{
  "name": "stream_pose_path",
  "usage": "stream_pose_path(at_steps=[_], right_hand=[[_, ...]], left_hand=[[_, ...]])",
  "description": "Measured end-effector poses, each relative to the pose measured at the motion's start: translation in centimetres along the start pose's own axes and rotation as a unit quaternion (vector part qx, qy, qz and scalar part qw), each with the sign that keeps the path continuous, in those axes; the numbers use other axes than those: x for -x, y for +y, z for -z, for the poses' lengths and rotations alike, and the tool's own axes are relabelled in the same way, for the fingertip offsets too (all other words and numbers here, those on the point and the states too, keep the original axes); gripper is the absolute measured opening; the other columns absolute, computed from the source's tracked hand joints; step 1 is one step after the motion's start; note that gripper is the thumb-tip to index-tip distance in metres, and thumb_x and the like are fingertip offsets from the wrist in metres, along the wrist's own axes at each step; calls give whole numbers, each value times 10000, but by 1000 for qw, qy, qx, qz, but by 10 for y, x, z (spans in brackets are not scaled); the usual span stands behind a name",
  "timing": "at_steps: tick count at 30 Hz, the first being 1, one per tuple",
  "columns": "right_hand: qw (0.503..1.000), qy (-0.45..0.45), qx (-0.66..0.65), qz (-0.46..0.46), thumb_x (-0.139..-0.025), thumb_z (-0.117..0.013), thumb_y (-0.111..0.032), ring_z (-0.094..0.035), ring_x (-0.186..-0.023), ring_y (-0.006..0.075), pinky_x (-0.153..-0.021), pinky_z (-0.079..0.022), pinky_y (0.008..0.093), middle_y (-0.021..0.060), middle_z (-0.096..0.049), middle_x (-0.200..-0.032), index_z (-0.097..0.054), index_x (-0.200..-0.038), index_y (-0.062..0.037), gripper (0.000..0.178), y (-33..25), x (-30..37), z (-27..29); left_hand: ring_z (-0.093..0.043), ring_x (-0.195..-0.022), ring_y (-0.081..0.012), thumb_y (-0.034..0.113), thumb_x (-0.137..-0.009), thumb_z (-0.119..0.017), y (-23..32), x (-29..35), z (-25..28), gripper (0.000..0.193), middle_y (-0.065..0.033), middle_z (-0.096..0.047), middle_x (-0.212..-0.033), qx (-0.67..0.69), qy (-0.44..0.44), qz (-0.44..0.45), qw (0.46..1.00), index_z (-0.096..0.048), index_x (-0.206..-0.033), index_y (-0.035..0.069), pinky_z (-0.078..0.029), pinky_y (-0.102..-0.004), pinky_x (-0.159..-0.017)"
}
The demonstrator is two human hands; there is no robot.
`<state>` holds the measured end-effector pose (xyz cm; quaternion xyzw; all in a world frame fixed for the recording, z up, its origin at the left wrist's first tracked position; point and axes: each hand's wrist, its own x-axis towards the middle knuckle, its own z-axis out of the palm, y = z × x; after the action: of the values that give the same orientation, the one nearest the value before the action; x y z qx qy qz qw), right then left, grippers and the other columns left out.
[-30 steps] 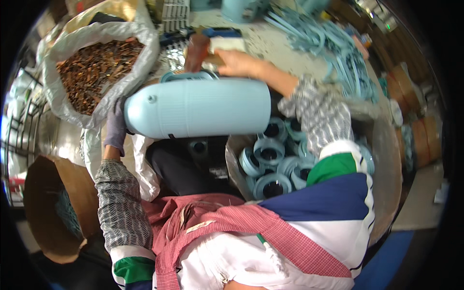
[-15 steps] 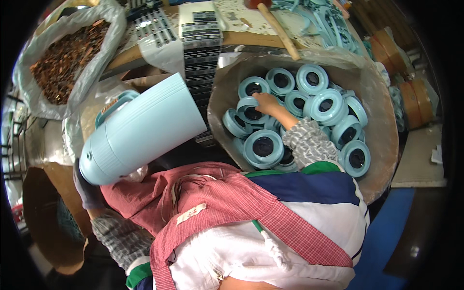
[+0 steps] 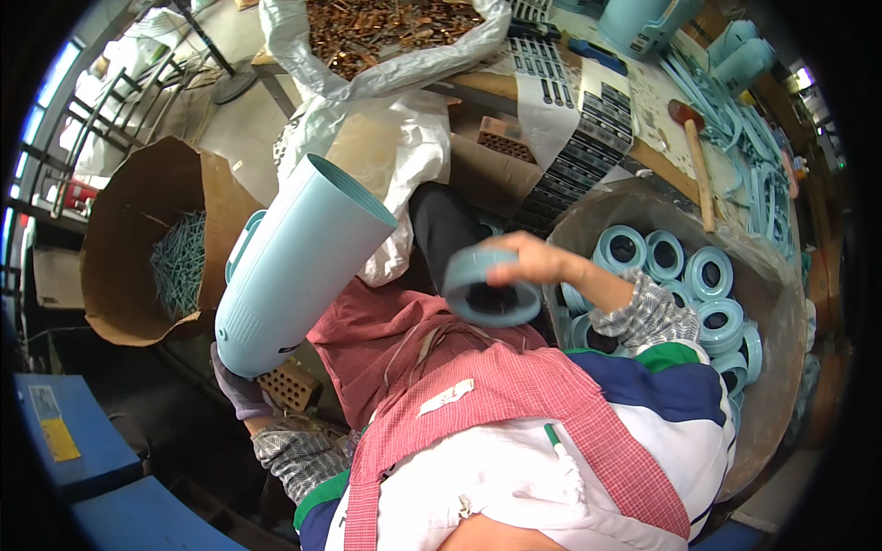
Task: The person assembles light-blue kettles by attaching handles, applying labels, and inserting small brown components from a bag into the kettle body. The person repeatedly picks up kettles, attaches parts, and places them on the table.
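My left hand [image 3: 241,387], in a pale glove, supports the lower end of a light-blue vacuum flask casing [image 3: 299,266]. The casing leans over my lap, its hollow wide end up and to the right and its handle on the left side; it hides some of that hand's fingers. In my right hand [image 3: 535,261] is a light-blue ring-shaped flask part [image 3: 467,272] with a dark middle, gripped by its edge and slightly blurred. It hangs over my lap, right of the casing and apart from it. A lined bag [image 3: 776,395] at my right holds several similar rings [image 3: 719,323].
A cardboard box [image 3: 119,248] with thin bluish pieces stands at the left. Ahead, a plastic bag [image 3: 344,92] contains small brown bits. The workbench [image 3: 675,170] carries a mallet [image 3: 695,161], a label strip [image 3: 588,138], handle-like blue strips [image 3: 763,174] and more flask casings [image 3: 643,23].
My right hand has lifted a ring from the bag and carried it left toward the casing. My view has turned left; the casing stands more upright, still in my left hand.
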<state>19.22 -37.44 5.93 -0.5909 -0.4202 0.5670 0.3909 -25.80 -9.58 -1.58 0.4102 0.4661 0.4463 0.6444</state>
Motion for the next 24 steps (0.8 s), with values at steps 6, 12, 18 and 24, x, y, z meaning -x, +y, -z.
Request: stream_pose_path(at_steps=[6,12,18,24], right_hand=[[833,326,222,389,-797,-629,-209,-566,-805,232,-743,-461,306,123,-578,-899,-572,-1123,0,391,-83,-73,-30],[701,289,308,574,-682,-721,-214,-528,-676,220,-596,-452,307,106,-563,-818,-659,-1025,-51,385,-115,-48,-43],[739,368,248,507,-723,-696,-231,-533,-673,199,-623,-457,296,80,-565,-794,-655,-1028,-63,350,-90,-42,-25],[965,144,-220,-9,-896,-545,-325,-556,-819,143,-723,-481,313,49,-604,-965,-621,-1032,-24,338,36,-125,1]], left_hand=[[-540,-1066,-247,312,-948,-379,-24,17,-9,414,-120,-545,-1186,84,-16,38,996,-478,-1232,26,-434,-358,-898],[-540,-1017,-279,198,-909,-472,-18,45,-86,313,-144,-545,-1138,-133,-122,-111,977,-523,-1153,9,-433,-371,-869],[-558,-931,-289,163,-885,-520,64,64,-163,264,-162,-568,-1052,-341,-220,-361,840,-555,-1087,-4,-449,-364,-809],[-577,-845,-299,129,-861,-568,184,131,-232,216,-179,-592,-967,-425,-257,-602,625,-587,-1020,-16,-465,-357,-749]])
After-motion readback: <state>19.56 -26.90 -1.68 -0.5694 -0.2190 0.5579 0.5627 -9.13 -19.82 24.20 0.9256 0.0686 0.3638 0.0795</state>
